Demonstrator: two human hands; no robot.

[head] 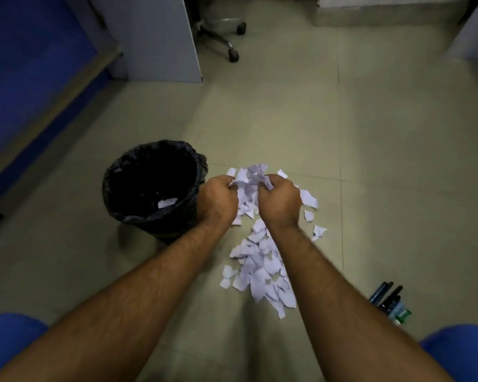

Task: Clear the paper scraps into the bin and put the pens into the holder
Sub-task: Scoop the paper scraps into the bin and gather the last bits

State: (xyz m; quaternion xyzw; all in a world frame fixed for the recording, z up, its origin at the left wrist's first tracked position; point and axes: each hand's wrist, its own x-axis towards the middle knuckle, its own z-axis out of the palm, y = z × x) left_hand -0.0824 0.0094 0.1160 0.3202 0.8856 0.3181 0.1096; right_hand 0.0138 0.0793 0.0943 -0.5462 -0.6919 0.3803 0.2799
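**Gathering Scraps Beside the Bin**

The paper scraps [260, 271] are lying heaped on the floor [370, 161], at 3 o'clock from the bin [152, 188]. The left hand [218, 199] and right hand [279, 202] are each clutching a bunch. The scraps are probably light, limp and easily shed; scooping from beneath seems safest. Pens [387, 296] are waiting at 4 o'clock.

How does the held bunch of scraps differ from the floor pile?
The held bunch is gripped by both the left hand and right hand, next to the bin; the floor pile lies loose and untouched. The bunch is crumpled together; the pile is spread flat and looks larger. Both are torn white paper.
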